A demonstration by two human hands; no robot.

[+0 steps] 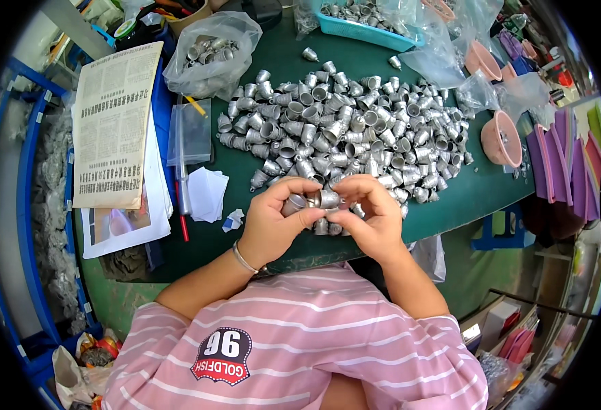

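My left hand [278, 213] and my right hand [372, 215] meet at the table's near edge, fingers curled inward. Between their fingertips they pinch a small silver bell-shaped metal piece [328, 199], lying on its side. A second such piece [294, 203] sits within the curl of my left fingers; whether it is gripped too is unclear. Just beyond my hands spreads a big heap of the same silver pieces [348, 130], many with a little loop at the closed end. Several more lie below my fingertips, partly hidden by them.
The green tabletop [478, 188] carries a clear bag [212, 72] of metal pieces and a blue basket [369, 39] at the back. Pink bowls [500, 140] stand right. Left are a newspaper [113, 123], white paper slips [206, 195] and a red pen [183, 229].
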